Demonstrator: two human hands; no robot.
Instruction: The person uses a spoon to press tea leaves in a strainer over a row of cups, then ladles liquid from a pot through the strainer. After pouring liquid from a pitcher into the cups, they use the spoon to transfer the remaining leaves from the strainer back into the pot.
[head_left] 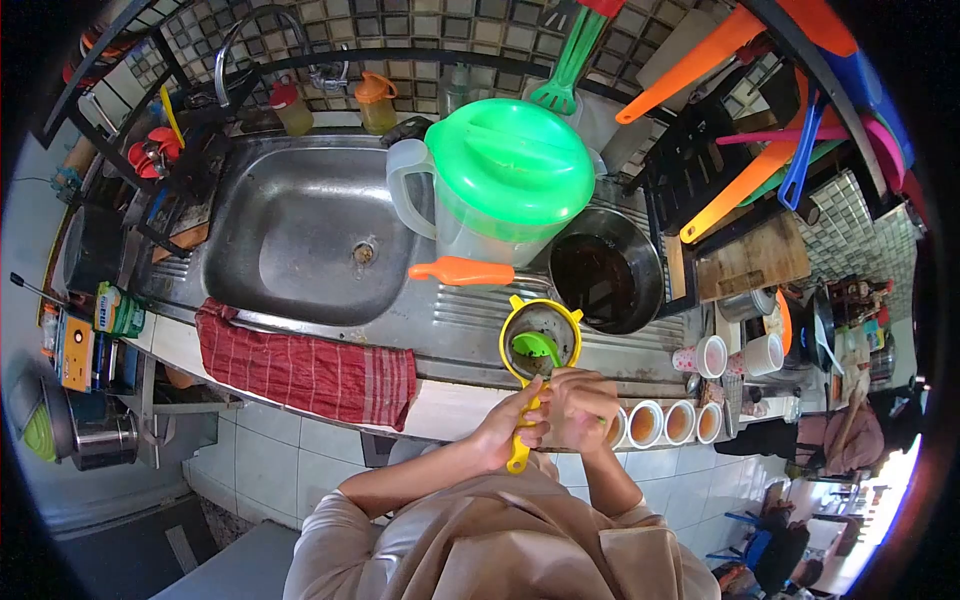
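My left hand (510,425) is closed around the handle of a yellow-rimmed strainer (519,450). The strainer's mesh bowl sits over the counter edge with dark residue in it. A green spoon (538,345) rests its head inside that bowl, and my right hand (585,405) is wrapped round its handle, close beside my left. Just right of my right hand stands a row of several white cups (646,424) with orange-brown liquid. Beyond the strainer is a saucepan (605,270) with dark contents and an orange handle (462,271).
A large pitcher (515,170) with a green lid stands behind the saucepan handle. At left is a steel sink (300,230), with a red checked cloth (305,365) over the counter edge. Stacked cups (710,356) lie on the right. Orange utensils (690,65) hang overhead.
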